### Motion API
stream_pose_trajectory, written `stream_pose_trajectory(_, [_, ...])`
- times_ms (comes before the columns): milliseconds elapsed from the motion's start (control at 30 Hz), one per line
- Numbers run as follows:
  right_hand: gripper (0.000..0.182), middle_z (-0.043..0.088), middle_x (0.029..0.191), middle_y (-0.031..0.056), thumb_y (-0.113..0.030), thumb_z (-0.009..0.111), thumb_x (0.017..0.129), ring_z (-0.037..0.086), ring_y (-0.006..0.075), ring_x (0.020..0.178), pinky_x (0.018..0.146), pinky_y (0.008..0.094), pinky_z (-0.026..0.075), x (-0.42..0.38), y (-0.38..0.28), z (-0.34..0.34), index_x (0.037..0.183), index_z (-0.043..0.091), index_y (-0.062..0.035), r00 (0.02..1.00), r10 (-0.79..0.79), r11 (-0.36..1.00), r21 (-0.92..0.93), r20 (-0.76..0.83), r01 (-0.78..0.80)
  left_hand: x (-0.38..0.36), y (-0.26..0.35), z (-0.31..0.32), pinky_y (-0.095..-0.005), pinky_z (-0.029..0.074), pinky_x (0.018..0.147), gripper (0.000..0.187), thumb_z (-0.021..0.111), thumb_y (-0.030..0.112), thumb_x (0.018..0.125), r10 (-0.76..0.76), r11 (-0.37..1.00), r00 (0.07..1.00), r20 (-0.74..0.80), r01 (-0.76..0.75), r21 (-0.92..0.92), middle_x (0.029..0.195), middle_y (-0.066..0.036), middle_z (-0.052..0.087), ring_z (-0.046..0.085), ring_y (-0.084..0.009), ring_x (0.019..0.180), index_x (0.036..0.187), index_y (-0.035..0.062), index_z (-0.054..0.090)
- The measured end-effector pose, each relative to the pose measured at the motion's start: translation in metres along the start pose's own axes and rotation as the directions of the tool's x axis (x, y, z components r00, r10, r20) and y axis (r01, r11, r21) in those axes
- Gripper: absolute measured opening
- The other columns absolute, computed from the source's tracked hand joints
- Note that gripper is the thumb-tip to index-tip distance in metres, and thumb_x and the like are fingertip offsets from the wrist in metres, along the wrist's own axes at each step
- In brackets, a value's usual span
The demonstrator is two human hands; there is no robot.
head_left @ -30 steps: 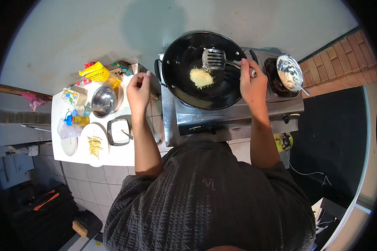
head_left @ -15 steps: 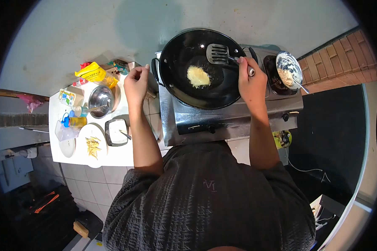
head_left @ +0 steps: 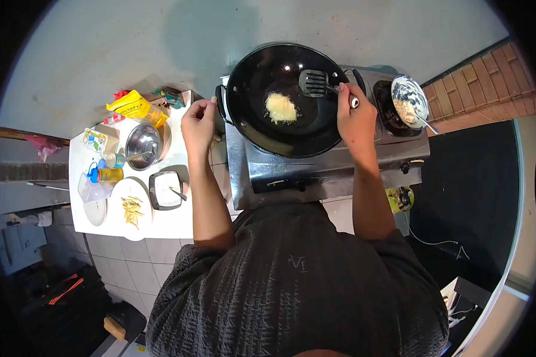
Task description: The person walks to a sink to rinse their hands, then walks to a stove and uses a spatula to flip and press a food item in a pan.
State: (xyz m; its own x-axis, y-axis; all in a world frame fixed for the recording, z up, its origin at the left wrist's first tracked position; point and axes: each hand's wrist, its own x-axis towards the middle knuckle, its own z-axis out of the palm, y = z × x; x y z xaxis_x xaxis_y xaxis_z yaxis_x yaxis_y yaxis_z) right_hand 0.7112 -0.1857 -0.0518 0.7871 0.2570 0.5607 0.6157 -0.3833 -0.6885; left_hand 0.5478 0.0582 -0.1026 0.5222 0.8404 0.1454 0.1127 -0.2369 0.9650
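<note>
A black wok [head_left: 292, 140] sits on a steel gas stove [head_left: 339, 175]. Inside it, a pale yellow piece of batter-like food [head_left: 281, 109] lies in bubbling oil. My right hand [head_left: 358, 114] grips a slotted spatula [head_left: 313, 83] by its handle. The black blade hovers over the wok's far right inner side, apart from the food. On the left, my left hand [head_left: 198, 124] is closed, thumb and finger pinched at the wok's left handle [head_left: 221, 102]; its other fingers curl inward, partly hidden.
On the right burner stands a batter-smeared bowl [head_left: 420, 92] with a spoon. The white table [head_left: 173, 223] at left carries a steel bowl [head_left: 142, 138], a square black-rimmed dish [head_left: 155, 201], a plate [head_left: 143, 229] of fry-like strips, a yellow bag [head_left: 132, 106] and bottles.
My left hand has moved right and slightly nearer me, its fingertips now at the wok handle. The spatula blade has shifted slightly right and toward me. The food stays in place.
</note>
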Motion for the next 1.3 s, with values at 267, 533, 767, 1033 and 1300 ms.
stream_pose_trajectory(267, [0.018, 0.062, 0.067, 0.0184, -0.018, 0.058, 0.090, 0.063, 0.0309, 0.059, 0.053, 0.0338, 0.046, -0.001, -0.014, -0.007, 0.087, 0.063, -0.0008, 0.987, 0.131, 0.986, 0.092, 0.090, -0.140, 0.000, -0.005, 0.000, -0.0193, 0.033, 0.051, 0.023, 0.066, 0.020, 0.087, 0.007, 1.000, 1.000, 0.003, -0.007, -0.026, 0.063, 0.004, 0.053, 0.041, -0.0029, 0.057, 0.081, -0.0027, 0.065])
stream_pose_trajectory(533, [0.020, 0.062, 0.067, 0.0182, -0.020, 0.058, 0.091, 0.065, 0.0319, 0.060, 0.053, 0.0337, 0.047, -0.003, -0.011, -0.005, 0.086, 0.064, -0.0012, 0.988, 0.157, 0.980, 0.125, -0.016, -0.153, -0.002, -0.007, -0.002, -0.0197, 0.032, 0.051, 0.023, 0.065, 0.020, 0.088, 0.004, 0.999, 1.000, -0.014, -0.004, -0.052, 0.062, 0.004, 0.052, 0.040, -0.0027, 0.057, 0.082, -0.0023, 0.065])
stream_pose_trajectory(767, [0.022, 0.063, 0.066, 0.0167, -0.021, 0.056, 0.091, 0.065, 0.0311, 0.061, 0.054, 0.0329, 0.048, 0.004, -0.005, -0.003, 0.085, 0.064, -0.0012, 1.000, -0.008, 0.989, -0.145, -0.020, 0.005, -0.006, 0.004, -0.007, -0.0197, 0.032, 0.052, 0.023, 0.065, 0.020, 0.088, -0.005, 1.000, 0.999, -0.032, 0.004, -0.011, 0.063, 0.004, 0.052, 0.041, -0.0033, 0.058, 0.081, -0.0022, 0.065])
stream_pose_trajectory(1033, [0.021, 0.062, 0.065, 0.0170, -0.020, 0.058, 0.090, 0.064, 0.0328, 0.057, 0.051, 0.0363, 0.047, 0.004, -0.015, -0.005, 0.083, 0.064, -0.0015, 0.998, 0.060, 0.998, 0.020, -0.011, -0.060, -0.007, 0.001, -0.008, -0.0195, 0.032, 0.052, 0.023, 0.065, 0.021, 0.088, 0.006, 0.999, 0.999, -0.042, -0.007, -0.034, 0.063, 0.005, 0.051, 0.041, -0.0035, 0.058, 0.083, -0.0020, 0.064])
stream_pose_trajectory(1300, [0.021, 0.062, 0.063, 0.0164, -0.020, 0.059, 0.090, 0.063, 0.0320, 0.057, 0.051, 0.0347, 0.047, 0.004, -0.008, -0.006, 0.082, 0.064, -0.0014, 0.999, 0.039, 0.999, 0.039, -0.007, -0.038, -0.008, 0.003, -0.007, -0.0188, 0.031, 0.052, 0.024, 0.066, 0.021, 0.087, 0.015, 0.999, 0.999, -0.051, -0.017, -0.035, 0.064, 0.006, 0.048, 0.040, -0.0028, 0.059, 0.081, -0.0019, 0.064])
